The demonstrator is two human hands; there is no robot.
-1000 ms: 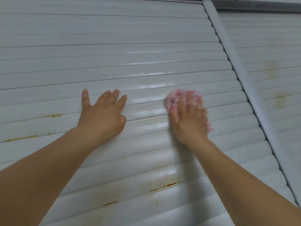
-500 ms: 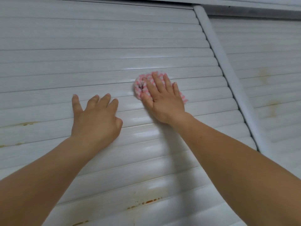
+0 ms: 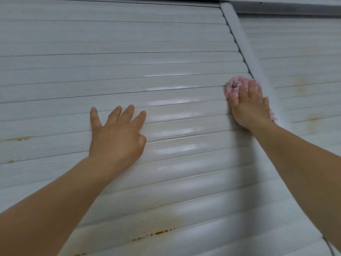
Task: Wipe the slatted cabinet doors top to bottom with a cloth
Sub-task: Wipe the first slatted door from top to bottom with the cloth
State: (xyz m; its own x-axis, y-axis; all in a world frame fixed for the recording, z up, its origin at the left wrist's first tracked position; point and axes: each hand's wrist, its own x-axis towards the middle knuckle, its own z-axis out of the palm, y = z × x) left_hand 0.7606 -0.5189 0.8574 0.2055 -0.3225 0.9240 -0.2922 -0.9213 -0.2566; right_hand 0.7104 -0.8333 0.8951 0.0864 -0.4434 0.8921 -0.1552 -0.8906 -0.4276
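Observation:
A white slatted cabinet door [image 3: 129, 58] fills most of the view, its middle slats shiny and wet. My right hand [image 3: 249, 106] presses a pink-and-white cloth [image 3: 233, 86] flat against the door at its right edge, beside the vertical frame post [image 3: 247, 52]. The fingers lie straight over the cloth, which shows above them and a little below the wrist. My left hand [image 3: 118, 133] rests flat on the slats to the left, fingers spread, holding nothing.
A second slatted door [image 3: 304, 71] lies right of the post, with faint brown stains. Rust-coloured marks [image 3: 156, 233] dot a lower slat of the left door, and more sit at the far left [image 3: 20, 139].
My right hand has slid the cloth rightward along the slats, from near the door's middle to its right edge by the post. My left hand stays planted on the door.

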